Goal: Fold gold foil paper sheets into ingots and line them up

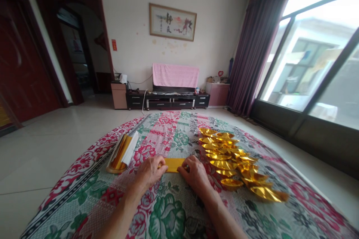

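Note:
A folded strip of gold paper lies crosswise in front of me, low over the patterned tablecloth. My left hand pinches its left end, and my right hand grips the right end with curled fingers. The fingers cover both ends of the strip. To the right of my right hand sit several folded gold paper ingots, shiny and boat-shaped, in uneven rows. Left of my left hand rests a loosely rolled stack of gold paper sheets with white backs.
The round table wears a floral tablecloth in red, green and grey. Beyond its far edge stands a low black TV cabinet, with a pink cloth draped over something on it. A purple curtain hangs beside the window at right.

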Tool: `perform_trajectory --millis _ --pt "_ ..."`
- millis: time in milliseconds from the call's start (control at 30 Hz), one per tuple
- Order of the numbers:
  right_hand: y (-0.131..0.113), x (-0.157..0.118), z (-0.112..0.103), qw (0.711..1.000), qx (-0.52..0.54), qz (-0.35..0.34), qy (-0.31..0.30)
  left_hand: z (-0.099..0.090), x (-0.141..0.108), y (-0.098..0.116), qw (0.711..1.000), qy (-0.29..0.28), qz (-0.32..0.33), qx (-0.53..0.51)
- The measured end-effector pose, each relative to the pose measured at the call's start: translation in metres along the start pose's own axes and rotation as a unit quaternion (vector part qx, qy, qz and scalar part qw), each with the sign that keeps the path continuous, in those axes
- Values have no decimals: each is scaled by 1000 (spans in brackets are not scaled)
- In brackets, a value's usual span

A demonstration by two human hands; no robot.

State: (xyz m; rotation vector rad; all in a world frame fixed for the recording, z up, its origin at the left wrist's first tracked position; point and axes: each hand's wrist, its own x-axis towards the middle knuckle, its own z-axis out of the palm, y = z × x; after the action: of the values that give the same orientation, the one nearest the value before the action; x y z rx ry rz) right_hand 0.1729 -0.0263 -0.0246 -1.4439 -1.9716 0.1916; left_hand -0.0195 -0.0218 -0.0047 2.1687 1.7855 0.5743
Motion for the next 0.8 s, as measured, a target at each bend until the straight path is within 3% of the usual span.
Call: perform_trajectory --millis 800 --pt "2 2 -2 1000 9 -8 -13 2 1 -5 1000 -10 8 2"
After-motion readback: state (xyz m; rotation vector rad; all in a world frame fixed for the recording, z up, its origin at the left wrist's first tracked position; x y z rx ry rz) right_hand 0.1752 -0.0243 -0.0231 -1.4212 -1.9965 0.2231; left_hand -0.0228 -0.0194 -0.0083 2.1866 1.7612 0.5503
